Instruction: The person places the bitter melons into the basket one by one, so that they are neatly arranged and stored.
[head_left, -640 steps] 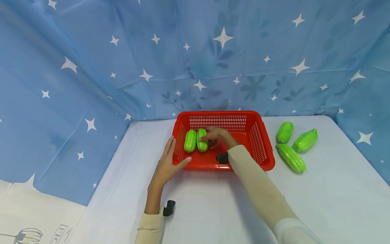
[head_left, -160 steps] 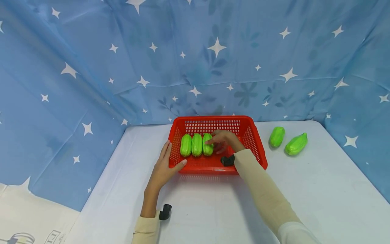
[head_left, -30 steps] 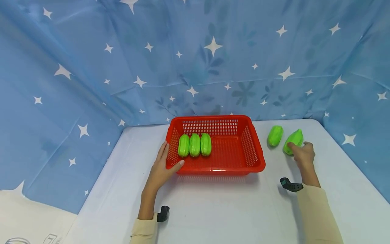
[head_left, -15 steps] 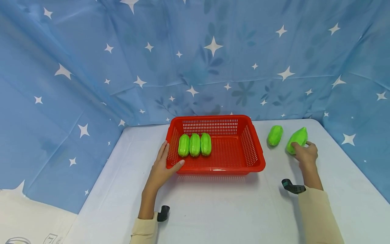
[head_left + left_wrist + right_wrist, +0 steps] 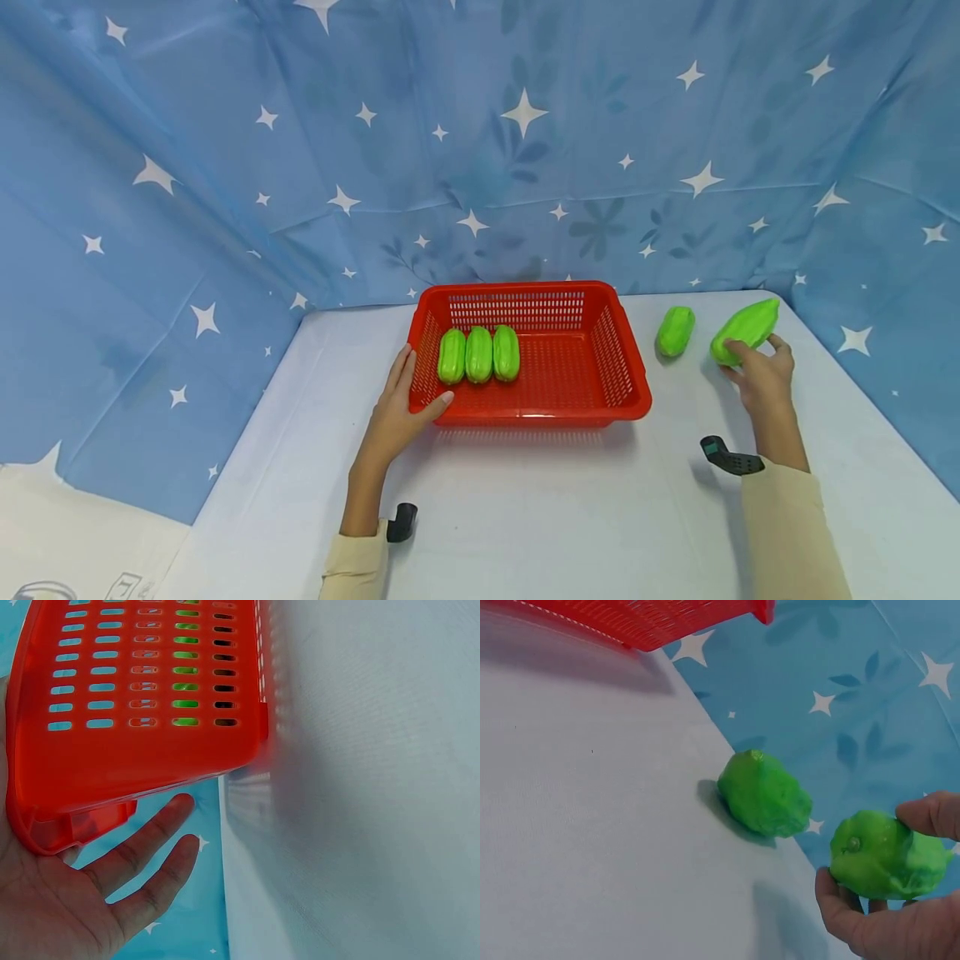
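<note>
In the head view, my right hand (image 5: 767,373) grips a green ribbed gourd (image 5: 750,327), its pointed end facing away. The right wrist view shows thumb and fingers around that gourd (image 5: 877,855), which hangs above the table. My left hand (image 5: 397,414) rests at the left front corner of a red plastic basket (image 5: 577,414), thumb over the front rim. In the left wrist view, its fingers (image 5: 142,847) extend fairly straight outside the basket wall (image 5: 150,761). Inside the basket, 3 similar gourds (image 5: 478,355) stand side by side at the left.
Another green gourd (image 5: 676,331) lies on the white table (image 5: 540,508), between the basket and my right hand. A blue curtain with white stars (image 5: 420,150) hangs behind the table. Black wrist cameras (image 5: 723,454) stick out from both sleeves.
Over the last second, my right hand has moved right and slightly away, lifting the gourd from the table. Earlier, the third gourd was placed in the basket. My left hand stays put.
</note>
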